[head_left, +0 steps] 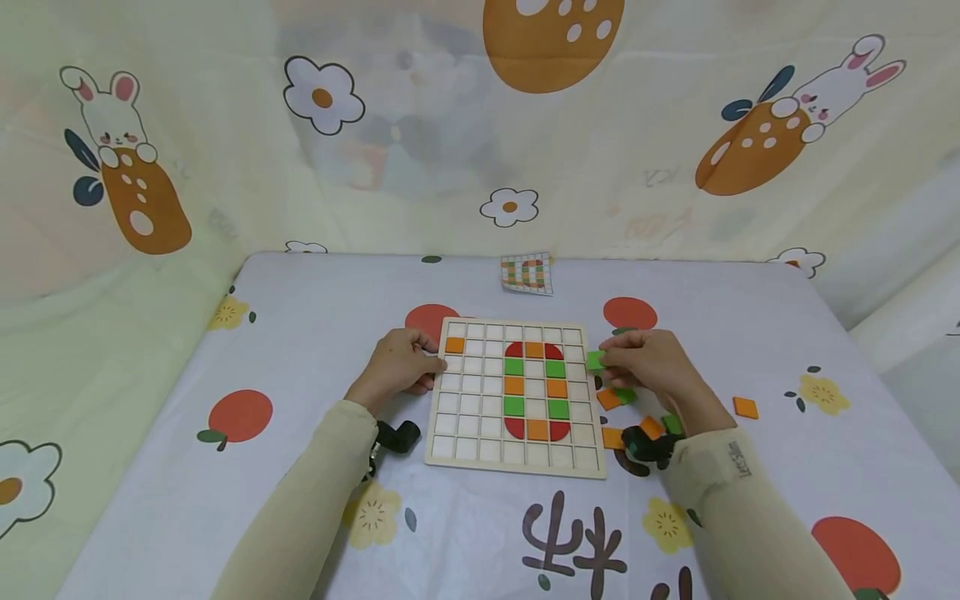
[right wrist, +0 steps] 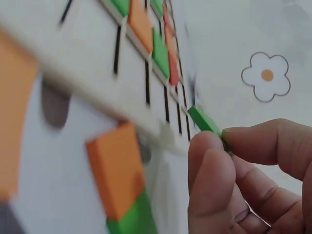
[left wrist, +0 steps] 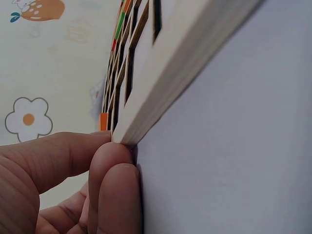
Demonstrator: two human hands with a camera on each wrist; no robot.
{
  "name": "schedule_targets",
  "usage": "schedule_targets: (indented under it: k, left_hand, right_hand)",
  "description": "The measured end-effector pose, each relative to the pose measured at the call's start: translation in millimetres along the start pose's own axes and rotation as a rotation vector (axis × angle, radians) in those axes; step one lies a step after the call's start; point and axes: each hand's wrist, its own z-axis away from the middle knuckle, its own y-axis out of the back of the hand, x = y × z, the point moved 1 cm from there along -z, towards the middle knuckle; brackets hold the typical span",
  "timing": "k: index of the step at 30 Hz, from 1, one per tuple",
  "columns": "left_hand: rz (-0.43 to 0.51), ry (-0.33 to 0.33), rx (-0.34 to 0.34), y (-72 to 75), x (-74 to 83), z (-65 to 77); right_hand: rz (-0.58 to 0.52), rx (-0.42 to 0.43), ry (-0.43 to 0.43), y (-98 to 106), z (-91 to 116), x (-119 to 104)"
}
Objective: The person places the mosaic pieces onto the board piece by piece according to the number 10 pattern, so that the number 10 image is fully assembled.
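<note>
A square wooden grid board (head_left: 516,471) lies on the table, with red, orange and green tiles set in a figure-like pattern right of its middle. A lone orange tile (head_left: 454,345) sits in a cell near its upper left corner. My left hand (head_left: 397,367) holds the board's left edge, thumb at the rim and fingers against the side, as the left wrist view shows. Just beside the board's right edge, my right hand (head_left: 651,363) pinches a square green tile (right wrist: 207,124) between thumb and fingers.
Loose tiles lie right of the board, among them an orange tile (head_left: 613,438) and a green tile (head_left: 672,425), partly hidden by the right wrist. Another orange tile (head_left: 746,407) lies farther right. A small patterned card (head_left: 527,275) is at the table's back.
</note>
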Motion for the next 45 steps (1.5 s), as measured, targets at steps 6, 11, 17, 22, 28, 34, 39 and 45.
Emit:
schedule_targets:
  k: [6, 11, 17, 22, 28, 34, 39, 45]
  left_hand:
    - [-0.006, -0.024, -0.004, 0.7, -1.5, -2.5]
    - [-0.018, -0.035, -0.004, 1.0, -2.0, -3.3]
    - [-0.005, -0.028, -0.004, 0.8, -1.8, -2.6]
    - [-0.002, -0.024, -0.004, 0.4, -1.6, -3.0]
    - [-0.009, -0.03, -0.004, 0.5, -1.0, -3.6]
    - [-0.01, -0.026, -0.006, 0.1, -0.7, -3.0]
    - [-0.017, -0.021, -0.006, 0.3, -0.3, -2.6]
    - [-0.026, -0.013, 0.002, 1.3, 0.7, -2.0]
  right_hand:
    - [-0.106, -0.066, -0.005, -19.9, -8.0, -14.8]
    - [-0.162, -0.106, -0.022, -41.9, -20.0, -27.3]
    - [-0.24, -0.167, -0.017, -69.1, -30.0, -41.2]
    - [-0.243, -0.18, -0.025, -85.6, -34.9, -51.6]
    - [-0.19, -0.185, -0.015, -98.7, -39.7, -61.0]
    - [-0.164, -0.196, -0.029, -109.8, -45.1, -66.8]
    - [-0.147, -0.199, -0.031, -116.5, -48.1, -68.2]
    - [-0.116, -0.187, -0.012, -123.1, -49.1, -70.2]
